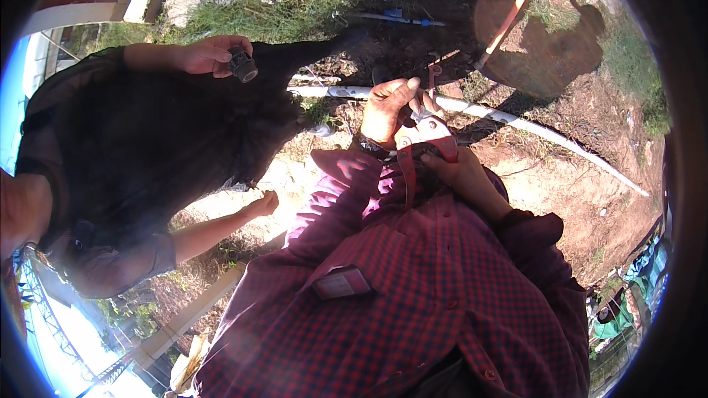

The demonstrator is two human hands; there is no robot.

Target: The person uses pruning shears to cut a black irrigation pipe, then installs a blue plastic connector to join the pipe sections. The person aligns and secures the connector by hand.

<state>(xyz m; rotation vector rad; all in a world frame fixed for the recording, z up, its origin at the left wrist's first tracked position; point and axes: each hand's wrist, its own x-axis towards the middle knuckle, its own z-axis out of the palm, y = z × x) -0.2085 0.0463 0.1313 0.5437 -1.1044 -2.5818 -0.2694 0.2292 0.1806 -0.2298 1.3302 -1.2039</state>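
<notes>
A red-handled pipe cutter (428,135) with a pale metal head is held close to the front of my checked shirt. My left hand (390,105), with a dark band at the wrist, has its fingers bent around the head end; what lies between the fingertips is partly hidden. My right hand (459,168) is closed on a red handle lower down, and the other red handle hangs towards the shirt. Past both hands, a long white pipe (514,120) runs over the ground. A small red tool or fitting (434,74) shows just beyond my left fingers.
A person in black (149,132) stands at the left, holding a black pipe fitting (243,65); their other hand hangs lower. An orange-red pole (511,14) slants at the top right. A thinner pipe with blue parts (398,19) lies by the grass. A wooden beam (185,320) is at the lower left.
</notes>
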